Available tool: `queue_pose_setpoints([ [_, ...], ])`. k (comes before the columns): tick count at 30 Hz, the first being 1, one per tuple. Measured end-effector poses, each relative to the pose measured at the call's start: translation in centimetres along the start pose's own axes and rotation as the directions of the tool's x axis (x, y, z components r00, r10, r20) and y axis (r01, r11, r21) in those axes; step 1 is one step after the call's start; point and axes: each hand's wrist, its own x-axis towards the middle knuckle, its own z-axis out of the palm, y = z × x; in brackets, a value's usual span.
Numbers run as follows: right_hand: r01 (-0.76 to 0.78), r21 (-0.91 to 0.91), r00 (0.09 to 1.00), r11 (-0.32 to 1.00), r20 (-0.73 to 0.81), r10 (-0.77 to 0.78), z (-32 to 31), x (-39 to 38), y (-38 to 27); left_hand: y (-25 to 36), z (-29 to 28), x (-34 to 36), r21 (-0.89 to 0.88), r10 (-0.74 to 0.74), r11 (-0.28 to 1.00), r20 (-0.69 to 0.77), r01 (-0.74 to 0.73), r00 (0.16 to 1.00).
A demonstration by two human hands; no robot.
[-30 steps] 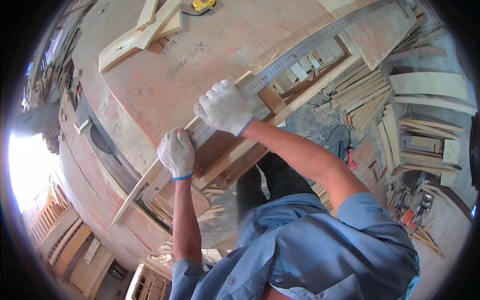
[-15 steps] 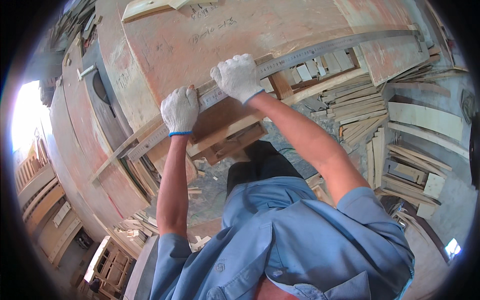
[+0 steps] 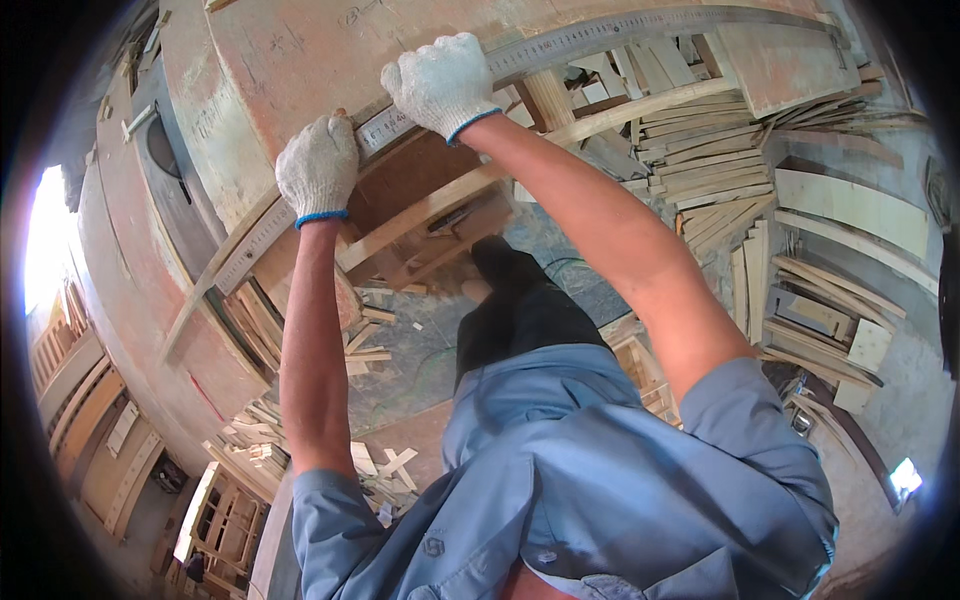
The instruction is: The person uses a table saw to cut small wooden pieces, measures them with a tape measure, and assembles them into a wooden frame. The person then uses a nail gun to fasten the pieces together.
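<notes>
Long graduated silver steel ruler (image 3: 545,48): I see it along the worn reddish-brown tabletop's (image 3: 330,60) near edge, beneath both hands.
White-gloved left hand (image 3: 318,170): fingers curled over the ruler.
White-gloved right hand (image 3: 440,88): likewise closed over it.
Thin pale wooden strip (image 3: 195,292): beside the ruler; whether gripped, I can't tell.

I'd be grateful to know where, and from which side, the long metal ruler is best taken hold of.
I'd grip its near edge, coming from the person's side, along the bare stretch right of the right hand. The ruler is a long, thin, flat strip; there its near edge borders an opening in the wooden frame, probably leaving room for fingers.
</notes>
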Motion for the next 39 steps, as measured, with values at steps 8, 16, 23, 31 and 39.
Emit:
queue_pose_setpoints([
  [8,-0.024,0.007,0.999,1.000,0.022,0.024,0.4,-0.1,0.0,-0.8,0.8,-0.3,0.023,0.048,0.999,0.021,-0.049,0.999],
  [16,-0.047,0.064,0.998,0.997,-0.041,0.050,0.2,-0.4,-0.1,-1.2,1.9,-0.2,0.007,0.014,1.000,0.002,-0.014,1.000],
  [23,-0.042,0.101,0.994,0.994,-0.098,0.052,0.2,-0.4,0.1,-0.5,1.1,-0.1,0.007,-0.026,1.000,-0.022,0.026,0.999],
  [31,-0.028,0.115,0.967,0.993,-0.248,0.056,0.3,-0.5,0.1,0.4,1.5,0.7,0.014,-0.010,1.000,0.048,0.009,0.999],
  [39,-0.030,0.110,0.980,0.993,-0.194,0.052,0.3,-0.6,0.3,1.0,1.7,0.7,0.117,-0.128,0.986,0.046,0.122,0.991],
])
